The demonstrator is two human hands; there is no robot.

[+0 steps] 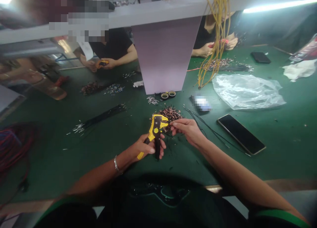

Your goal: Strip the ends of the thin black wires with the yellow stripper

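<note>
My left hand (146, 146) is wrapped round the handles of a yellow and black wire stripper (156, 130), its jaws pointing up and to the right. Close by those jaws, my right hand (188, 129) is closed in a pinch on what looks like a thin dark wire (170, 123), mostly hidden by the fingers. Behind the tool lies a pile of small copper and black wire pieces (172, 112). A few long black wires (210, 130) stretch across the table beside my right forearm.
Nearby on the green table (86, 162) are a phone (241, 134), a clear plastic bag (247, 91), tape rolls (168, 95) and a black wire bundle (104, 116). Red cable coils (15, 145) lie left. Yellow wires (215, 33) hang beside a white panel (164, 56); people work opposite.
</note>
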